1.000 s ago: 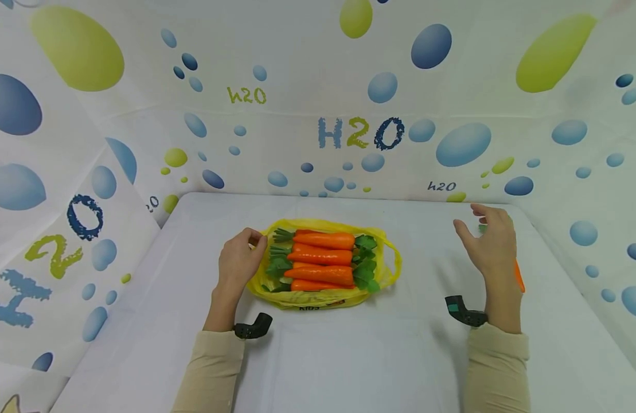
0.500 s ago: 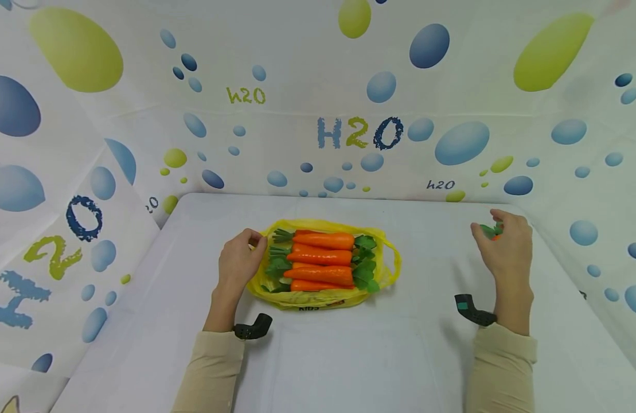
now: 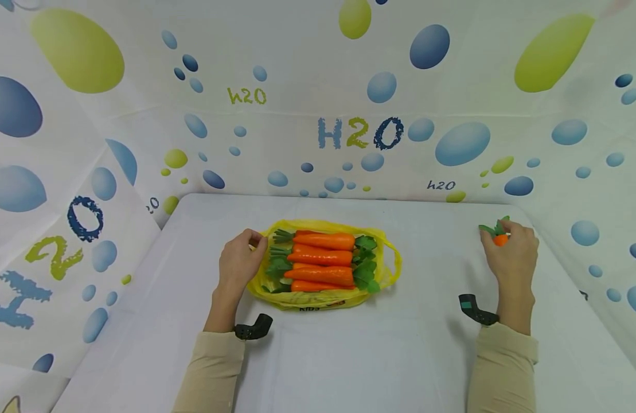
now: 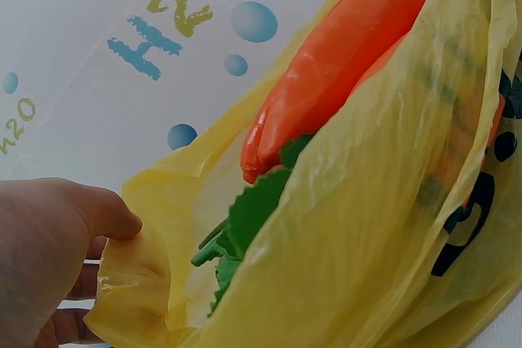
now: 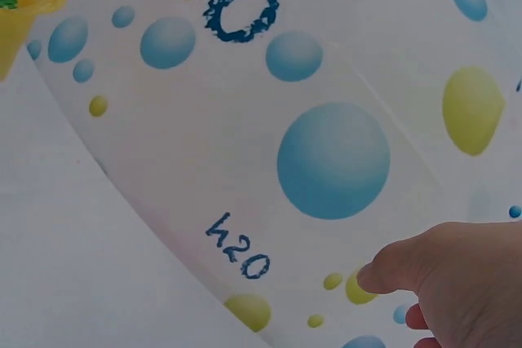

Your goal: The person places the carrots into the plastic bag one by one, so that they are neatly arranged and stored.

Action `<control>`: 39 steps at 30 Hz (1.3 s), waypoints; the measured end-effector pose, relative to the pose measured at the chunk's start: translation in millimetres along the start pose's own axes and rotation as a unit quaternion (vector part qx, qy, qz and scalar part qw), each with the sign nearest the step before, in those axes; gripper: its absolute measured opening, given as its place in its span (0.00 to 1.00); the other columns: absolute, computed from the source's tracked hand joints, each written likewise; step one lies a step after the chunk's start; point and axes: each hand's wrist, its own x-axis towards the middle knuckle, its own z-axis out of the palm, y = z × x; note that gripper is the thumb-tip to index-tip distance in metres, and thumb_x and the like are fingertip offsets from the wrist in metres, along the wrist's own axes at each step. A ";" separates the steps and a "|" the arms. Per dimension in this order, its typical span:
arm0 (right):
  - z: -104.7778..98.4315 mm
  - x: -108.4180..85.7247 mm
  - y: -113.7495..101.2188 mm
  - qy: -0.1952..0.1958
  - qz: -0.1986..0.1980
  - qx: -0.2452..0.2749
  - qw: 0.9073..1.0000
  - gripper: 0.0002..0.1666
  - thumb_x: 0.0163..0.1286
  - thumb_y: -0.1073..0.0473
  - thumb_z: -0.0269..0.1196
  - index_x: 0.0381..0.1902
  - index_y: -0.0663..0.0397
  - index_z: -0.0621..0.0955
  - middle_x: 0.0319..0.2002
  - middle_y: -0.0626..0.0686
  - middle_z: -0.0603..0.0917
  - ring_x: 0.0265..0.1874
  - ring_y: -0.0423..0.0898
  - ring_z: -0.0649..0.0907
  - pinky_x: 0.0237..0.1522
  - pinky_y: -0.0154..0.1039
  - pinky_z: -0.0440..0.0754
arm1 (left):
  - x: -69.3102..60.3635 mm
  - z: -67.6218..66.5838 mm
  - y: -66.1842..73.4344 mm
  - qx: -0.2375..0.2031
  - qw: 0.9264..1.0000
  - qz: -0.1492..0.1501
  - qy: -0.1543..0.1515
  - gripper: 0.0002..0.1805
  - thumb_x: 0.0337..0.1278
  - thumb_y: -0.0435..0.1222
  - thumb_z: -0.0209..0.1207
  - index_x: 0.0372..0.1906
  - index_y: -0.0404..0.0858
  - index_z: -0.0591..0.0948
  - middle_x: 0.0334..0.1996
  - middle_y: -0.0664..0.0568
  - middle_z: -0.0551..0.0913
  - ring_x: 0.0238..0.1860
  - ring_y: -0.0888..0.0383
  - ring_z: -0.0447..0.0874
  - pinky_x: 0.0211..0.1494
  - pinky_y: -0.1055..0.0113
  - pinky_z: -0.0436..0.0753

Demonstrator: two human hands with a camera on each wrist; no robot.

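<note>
A yellow plastic bag point(image 3: 318, 297) lies on the table, its mouth up, with several orange carrots point(image 3: 320, 256) and their green leaves inside. At the bag's left end my left hand point(image 3: 240, 259) pinches the yellow rim between thumb and fingers; the left wrist view shows the plastic point(image 4: 134, 283) bunched there. Far to the right, my right hand point(image 3: 512, 258) is over a single carrot point(image 3: 500, 240), thumb and fingers apart around its leafy top. The hand covers most of that carrot. In the right wrist view the thumb stands away from the fingers, and no carrot shows.
A white table point(image 3: 359, 355) carries everything. Behind and beside it hangs a white cloth point(image 3: 307, 86) with blue and green drops and H2O lettering. The bag's handle loop point(image 3: 395, 261) sticks out on its right side.
My right hand has moved right and come down over the single carrot, whose green leaves now show between thumb and fingers. My left hand and the bag have stayed put.
</note>
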 end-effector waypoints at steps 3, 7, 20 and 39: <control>2.1 0.2 3.8 -0.007 0.014 -0.003 1.000 0.35 0.73 0.51 0.55 0.70 0.66 0.69 0.65 0.72 0.70 0.66 0.68 0.66 0.65 0.65 0.69 | -0.5 0.1 -0.4 0.002 1.000 -0.001 0.000 0.16 0.69 0.47 0.54 0.44 0.38 0.82 0.38 0.44 0.88 0.23 0.54 0.75 0.27 0.66 0.73; 4.8 1.6 9.5 -0.018 0.024 -0.016 0.999 0.36 0.73 0.50 0.54 0.71 0.67 0.67 0.66 0.73 0.69 0.66 0.69 0.66 0.65 0.66 0.67 | -1.0 0.1 -0.5 0.004 1.000 -0.005 -0.003 0.17 0.70 0.47 0.54 0.44 0.38 0.82 0.38 0.44 0.88 0.23 0.54 0.76 0.27 0.66 0.73; 9.1 7.2 30.6 -0.042 0.087 -0.038 0.995 0.38 0.73 0.50 0.52 0.72 0.70 0.64 0.66 0.77 0.65 0.63 0.72 0.64 0.60 0.67 0.66 | -0.8 -0.9 0.0 0.003 1.000 -0.009 -0.006 0.16 0.70 0.46 0.54 0.44 0.37 0.82 0.39 0.44 0.87 0.22 0.55 0.75 0.26 0.66 0.73; 13.9 8.0 50.8 -0.056 0.137 -0.048 0.988 0.39 0.72 0.51 0.50 0.72 0.72 0.62 0.66 0.79 0.62 0.64 0.74 0.61 0.62 0.70 0.63 | -0.9 0.2 -0.6 0.002 1.000 -0.002 -0.003 0.16 0.70 0.46 0.54 0.44 0.37 0.82 0.38 0.44 0.87 0.22 0.55 0.74 0.26 0.67 0.72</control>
